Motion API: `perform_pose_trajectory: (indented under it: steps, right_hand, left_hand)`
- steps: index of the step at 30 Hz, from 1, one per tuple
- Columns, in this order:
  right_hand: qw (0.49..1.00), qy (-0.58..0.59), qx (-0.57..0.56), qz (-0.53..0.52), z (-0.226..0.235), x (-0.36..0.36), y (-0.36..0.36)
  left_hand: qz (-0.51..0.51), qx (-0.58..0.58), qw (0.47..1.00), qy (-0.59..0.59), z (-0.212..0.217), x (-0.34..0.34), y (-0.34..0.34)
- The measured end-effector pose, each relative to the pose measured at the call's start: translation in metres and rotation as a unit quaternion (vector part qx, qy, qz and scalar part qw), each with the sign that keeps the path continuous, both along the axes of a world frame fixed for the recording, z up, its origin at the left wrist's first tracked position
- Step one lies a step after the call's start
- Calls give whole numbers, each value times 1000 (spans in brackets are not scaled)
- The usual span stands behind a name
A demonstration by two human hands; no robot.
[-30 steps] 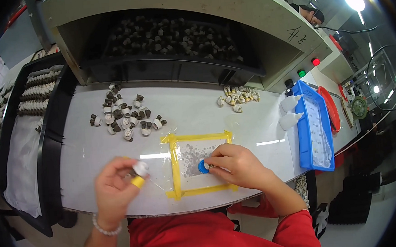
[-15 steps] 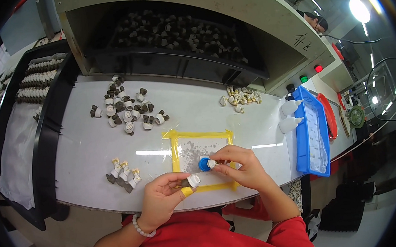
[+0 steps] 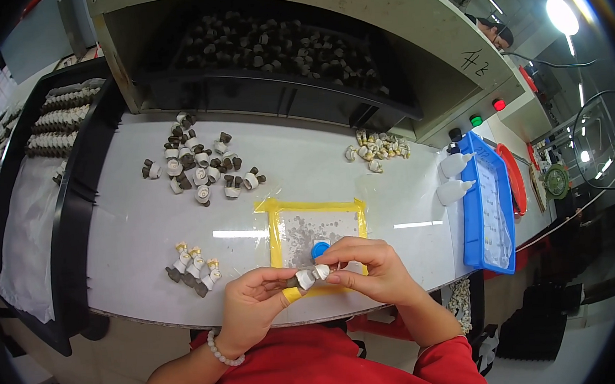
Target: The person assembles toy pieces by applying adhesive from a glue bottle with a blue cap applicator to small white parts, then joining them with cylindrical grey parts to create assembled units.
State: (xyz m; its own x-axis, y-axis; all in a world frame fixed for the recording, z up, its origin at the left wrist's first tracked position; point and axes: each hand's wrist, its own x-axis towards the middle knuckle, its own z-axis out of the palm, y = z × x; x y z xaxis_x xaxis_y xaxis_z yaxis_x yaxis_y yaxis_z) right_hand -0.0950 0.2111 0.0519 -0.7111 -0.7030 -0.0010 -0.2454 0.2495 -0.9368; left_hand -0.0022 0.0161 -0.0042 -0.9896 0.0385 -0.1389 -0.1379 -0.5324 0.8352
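Note:
My left hand (image 3: 254,295), closed, holds a white figurine lower body (image 3: 304,279) with dark legs, tilted to the right; yellow tape wraps its thumb. Pinched in my right hand (image 3: 376,269) is a small white figurine upper part (image 3: 321,271), mostly covered by the fingers. The two pieces meet end to end, or very nearly; I cannot tell if they are joined. Just beyond them stands a small round blue cap (image 3: 319,250) on a spotted sheet edged with yellow tape (image 3: 276,238). To the left lie several assembled figurines (image 3: 196,265) with gold tops.
Loose lower bodies (image 3: 199,174) are heaped at the far left, and small white-gold parts (image 3: 379,148) at the far right. A black tray (image 3: 73,201) borders the left side. White squeeze bottles (image 3: 455,192) lean by a blue tray (image 3: 470,241). A shelf (image 3: 294,0) with a parts bin spans the back.
My right hand has brought the upper part from the blue cap toward me, up against the lower body. My left hand has barely moved.

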Motion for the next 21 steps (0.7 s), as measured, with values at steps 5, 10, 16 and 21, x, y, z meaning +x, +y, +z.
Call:
perform_pose_trajectory:
  steps: [5,10,16,21]
  right_hand:
    - [1000,0,6,2,1,1,-3]
    - [998,54,15,2,-3,5,-4]
    - [996,82,25,5,-5,8,-4]
    - [999,36,30,28,0,-2,1]
  left_hand:
    - [-4,3,1000,-6,0,0,-1]
    - [-10,-8,1000,-10,-1,0,0]
    - [-13,-9,1000,11,-5,0,2]
    - [-41,-19,999,-10,6,3,-4]
